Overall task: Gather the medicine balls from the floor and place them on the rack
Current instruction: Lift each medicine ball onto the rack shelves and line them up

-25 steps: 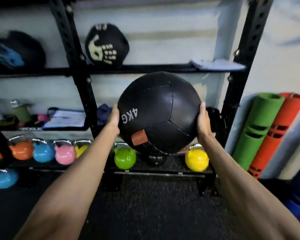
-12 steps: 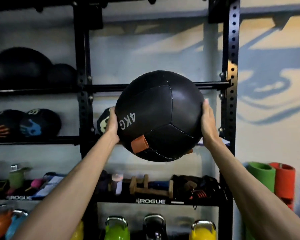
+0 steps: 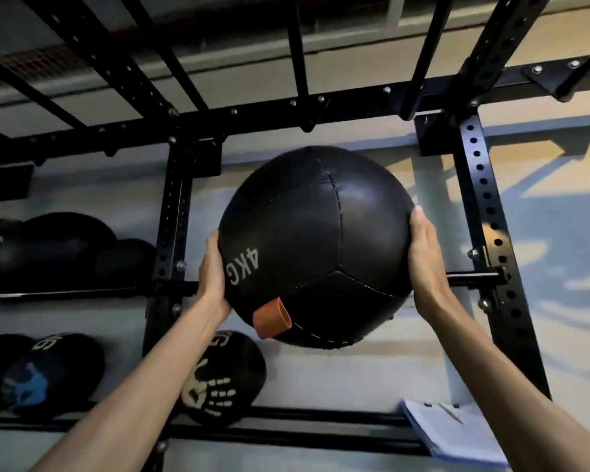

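Facing a black rack [image 3: 171, 233] with the medicine ball [image 3: 315, 233] raised in front of it, off every shelf. Seeing dark balls [image 3: 48, 247] lying on a shelf bar well to the left of the medicine ball, about level with its lower half. Seeing a blue-handprint ball [image 3: 31, 379] lower still to its left, and a pale-handprint ball [image 3: 223, 376] just below its lower left edge, partly behind the left forearm. Pressing the left hand [image 3: 213, 277] against the medicine ball's left side, palm on the leather, most of the fingers hidden behind it. Showing "4KG" in grey on the medicine ball's lower left face and an orange tab [image 3: 272, 318] at its bottom left. Pressing the right hand [image 3: 424, 260] flat against the medicine ball's right side, fingers straight and together, not curled. Carrying the medicine ball squeezed between the two palms. Seeing a horizontal bar [image 3: 470, 277] crossing behind the medicine ball's lower half and emerging to its right. Noting papers [image 3: 457, 437] lying on a shelf below and to the right of the medicine ball.
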